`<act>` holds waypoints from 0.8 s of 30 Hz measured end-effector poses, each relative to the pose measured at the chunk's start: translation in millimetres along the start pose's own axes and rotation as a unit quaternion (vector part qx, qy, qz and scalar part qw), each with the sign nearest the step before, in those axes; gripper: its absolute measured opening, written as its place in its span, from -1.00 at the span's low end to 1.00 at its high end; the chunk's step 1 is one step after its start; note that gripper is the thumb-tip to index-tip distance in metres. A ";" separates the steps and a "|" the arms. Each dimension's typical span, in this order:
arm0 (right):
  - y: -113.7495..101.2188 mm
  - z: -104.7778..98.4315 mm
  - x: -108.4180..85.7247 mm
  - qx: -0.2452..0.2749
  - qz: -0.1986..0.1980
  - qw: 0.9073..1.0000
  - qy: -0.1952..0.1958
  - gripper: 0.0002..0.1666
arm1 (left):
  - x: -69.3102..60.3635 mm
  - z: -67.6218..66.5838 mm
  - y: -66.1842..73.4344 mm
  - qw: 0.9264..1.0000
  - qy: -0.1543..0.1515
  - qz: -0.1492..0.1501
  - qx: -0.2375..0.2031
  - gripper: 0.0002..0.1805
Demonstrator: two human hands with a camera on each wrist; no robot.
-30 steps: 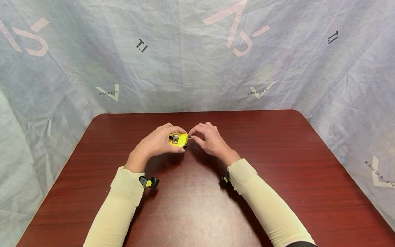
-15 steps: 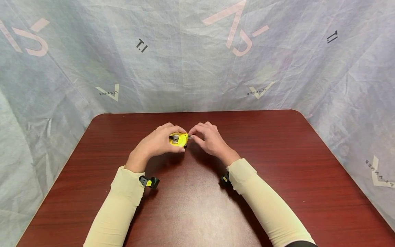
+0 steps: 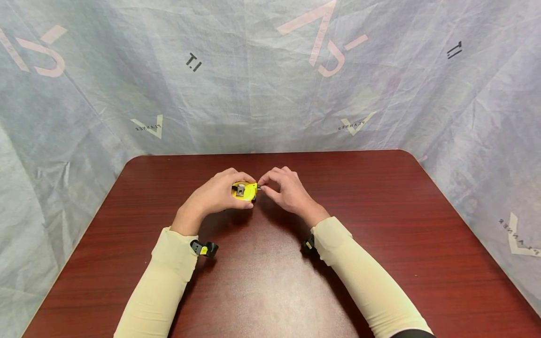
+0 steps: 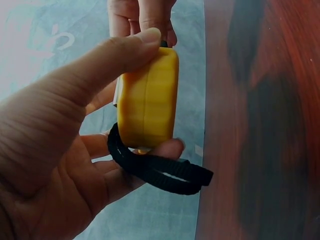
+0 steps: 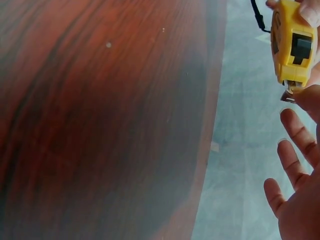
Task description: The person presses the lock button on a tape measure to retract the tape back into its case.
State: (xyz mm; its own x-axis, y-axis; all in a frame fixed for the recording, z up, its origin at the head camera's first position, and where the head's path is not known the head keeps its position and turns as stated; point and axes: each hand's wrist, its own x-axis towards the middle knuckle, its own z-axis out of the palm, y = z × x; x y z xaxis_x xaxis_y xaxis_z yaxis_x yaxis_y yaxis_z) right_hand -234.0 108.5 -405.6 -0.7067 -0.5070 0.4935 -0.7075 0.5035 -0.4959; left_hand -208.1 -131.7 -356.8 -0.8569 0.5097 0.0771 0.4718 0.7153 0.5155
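A yellow tape measure [image 3: 246, 191] with a metal belt clip is held above the table by my left hand [image 3: 217, 191], thumb on one edge and fingers on the opposite one. From its back end a black wrist strap [image 4: 160, 172] hangs in the left wrist view. My right hand [image 3: 287, 190] pinches the metal hook [image 5: 288, 96] at the tape's mouth between thumb and index finger. Its other fingers [image 5: 295, 162] spread apart, touching nothing. On the case, a black lock button [image 5: 301, 48] shows in the right wrist view. Only a short bit of tape sticks out.
The reddish-brown wooden table [image 3: 270, 281] spans the lower view, with rounded far corners. Behind and beside it hangs a grey printed cloth [image 3: 253, 84]. A black wrist strap mount [image 3: 204, 249] sits at the left wrist, and a similar mount [image 3: 309, 245] at the right.
The short bit of tape between case and right fingers looks slightly shorter than a second ago. Both hands otherwise stay in place.
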 end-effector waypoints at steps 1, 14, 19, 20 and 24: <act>0.3 -0.2 -0.2 0.001 -0.002 1.000 0.002 -0.88 | -0.1 0.0 -0.4 1.000 -0.002 -0.002 0.000 -0.36; 7.2 -7.4 -7.1 0.005 0.019 1.000 0.004 -0.90 | -4.1 -1.5 -7.5 1.000 -0.009 -0.020 0.010 -0.38; 8.7 -9.6 -10.1 -0.001 0.025 1.000 -0.001 -0.90 | -5.2 -2.7 -7.7 1.000 -0.009 -0.022 0.010 -0.36; 9.1 -10.0 -10.8 -0.004 0.025 1.000 -0.001 -0.91 | -5.5 -2.9 -7.7 1.000 -0.009 -0.023 0.010 -0.36; 12.5 -11.6 -14.3 -0.007 0.025 1.000 0.000 -0.93 | -6.4 -2.3 -9.3 1.000 -0.010 -0.027 0.010 -0.36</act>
State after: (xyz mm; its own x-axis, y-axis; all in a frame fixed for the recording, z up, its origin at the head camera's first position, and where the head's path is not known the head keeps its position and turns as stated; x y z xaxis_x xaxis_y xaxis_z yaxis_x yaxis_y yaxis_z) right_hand -232.8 130.1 -410.5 -0.7413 -0.4805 0.4687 -0.6712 0.5376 -0.5104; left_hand -207.5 -142.7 -360.1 -0.8768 0.4797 0.0333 0.4301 0.7514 0.5004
